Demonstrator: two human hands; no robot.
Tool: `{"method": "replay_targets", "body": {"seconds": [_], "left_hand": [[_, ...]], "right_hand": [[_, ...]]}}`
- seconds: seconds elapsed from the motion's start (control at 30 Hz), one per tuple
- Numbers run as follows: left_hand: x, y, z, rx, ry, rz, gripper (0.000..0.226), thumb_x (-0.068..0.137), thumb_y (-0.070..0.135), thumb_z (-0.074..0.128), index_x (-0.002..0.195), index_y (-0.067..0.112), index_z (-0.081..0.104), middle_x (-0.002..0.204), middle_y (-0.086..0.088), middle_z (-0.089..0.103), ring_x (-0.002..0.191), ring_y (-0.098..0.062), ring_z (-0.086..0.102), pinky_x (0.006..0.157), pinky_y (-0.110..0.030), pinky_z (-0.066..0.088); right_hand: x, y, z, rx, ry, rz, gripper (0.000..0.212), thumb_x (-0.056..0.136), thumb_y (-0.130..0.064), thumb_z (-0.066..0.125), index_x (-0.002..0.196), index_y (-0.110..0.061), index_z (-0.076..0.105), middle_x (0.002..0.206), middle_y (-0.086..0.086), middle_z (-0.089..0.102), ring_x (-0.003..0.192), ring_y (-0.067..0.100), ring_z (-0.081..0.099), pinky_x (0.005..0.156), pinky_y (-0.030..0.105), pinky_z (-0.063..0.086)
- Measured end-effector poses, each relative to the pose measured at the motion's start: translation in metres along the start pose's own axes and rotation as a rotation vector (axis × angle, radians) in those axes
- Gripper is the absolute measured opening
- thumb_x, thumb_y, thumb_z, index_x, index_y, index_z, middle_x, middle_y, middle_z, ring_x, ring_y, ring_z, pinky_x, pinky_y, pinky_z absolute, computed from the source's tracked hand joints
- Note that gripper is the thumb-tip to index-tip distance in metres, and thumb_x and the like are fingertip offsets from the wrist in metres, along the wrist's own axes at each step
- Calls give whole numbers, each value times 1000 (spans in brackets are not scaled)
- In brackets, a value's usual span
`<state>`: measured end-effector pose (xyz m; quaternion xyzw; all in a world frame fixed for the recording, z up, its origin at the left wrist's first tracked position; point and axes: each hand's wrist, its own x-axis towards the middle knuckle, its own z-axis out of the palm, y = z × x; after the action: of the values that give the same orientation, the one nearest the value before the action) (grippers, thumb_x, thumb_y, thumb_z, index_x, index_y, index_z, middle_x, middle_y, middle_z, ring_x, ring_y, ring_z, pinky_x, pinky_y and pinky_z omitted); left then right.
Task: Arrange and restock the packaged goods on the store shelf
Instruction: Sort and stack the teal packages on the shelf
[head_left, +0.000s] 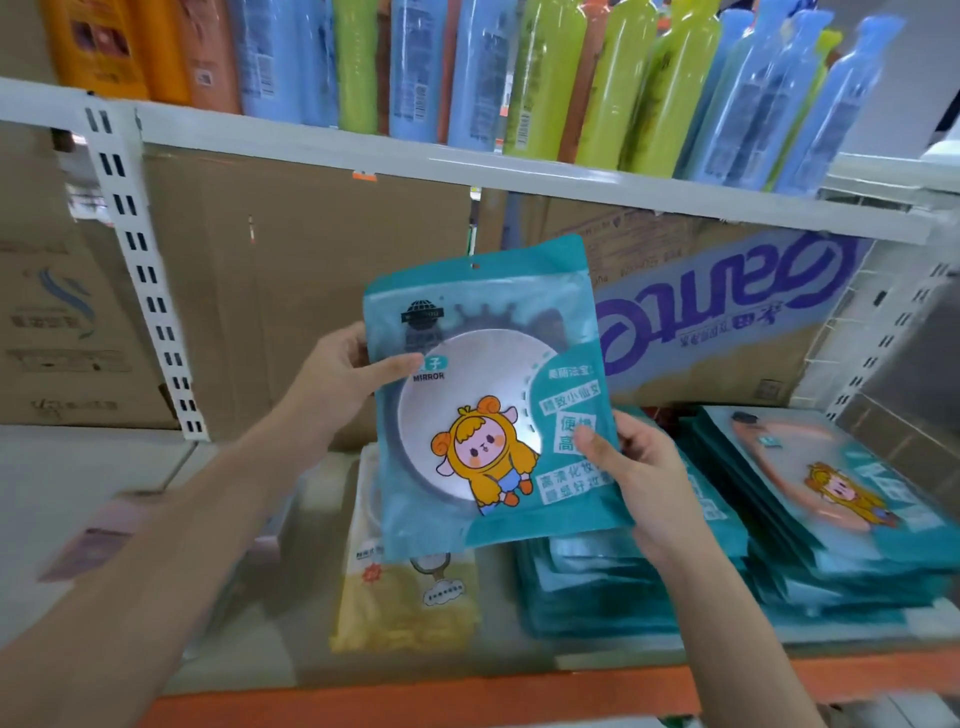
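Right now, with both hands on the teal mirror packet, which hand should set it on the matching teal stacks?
Probably the right hand: it grips the mirror packet at its lower right edge, just above the teal stacks. The left hand holds the upper left edge, farther from them.

the lower shelf (493, 670) bears teal packet stacks (857, 519), a yellow packet (405, 613) — cardboard boxes (311, 270) behind.

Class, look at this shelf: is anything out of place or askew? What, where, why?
The cardboard box behind the teal packets has its purple lettering upside down. On the upper shelf the right-hand bottles lean sideways. A yellow packet lies beside the teal stacks.
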<state>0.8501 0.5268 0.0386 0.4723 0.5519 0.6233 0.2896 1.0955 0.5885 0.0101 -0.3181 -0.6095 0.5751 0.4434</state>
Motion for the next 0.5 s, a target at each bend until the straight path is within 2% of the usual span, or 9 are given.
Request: {"method": "replay_targets", "body": {"seconds": [0.1,0.2,0.37,0.47,0.5], "left_hand": [[9,-1,23,-13,-30,-34,15,78,7,65,87,18,65,70,11,72,62,-2,66,58,-14,52],[17,-9,51,-7,-44,-102,14,80,7,66,87,18,66,69,10,72,60,-4,66,56,-15,52],[29,-18,99,-6,-22,-194,13,78,8,70,84,19,67,64,12,70,56,-4,64,54,-14,51],[34,-25,123,27,1,-240,15,77,8,71,89,17,67,81,2,70,70,-14,65,70,-24,54],[36,-28,129,39,0,-258,16,78,8,71,92,14,67,86,-2,69,73,-17,65,70,-25,54]], "right_hand": [[-4,1,-18,-64,47,11,10,84,-16,61,91,-17,67,88,4,74,80,23,70,70,37,59],[-8,1,-42,-142,73,38,23,76,-24,69,98,-21,66,94,4,73,88,26,69,81,46,55],[-7,0,-85,-194,127,81,25,76,-17,73,95,-27,61,88,-1,73,82,21,71,78,42,57],[0,1,-104,-257,120,102,23,77,-17,72,86,-32,57,85,-7,70,80,16,70,76,38,58],[3,2,-109,-266,116,112,23,78,-17,71,85,-33,56,85,-7,69,80,16,69,75,37,58]]}}
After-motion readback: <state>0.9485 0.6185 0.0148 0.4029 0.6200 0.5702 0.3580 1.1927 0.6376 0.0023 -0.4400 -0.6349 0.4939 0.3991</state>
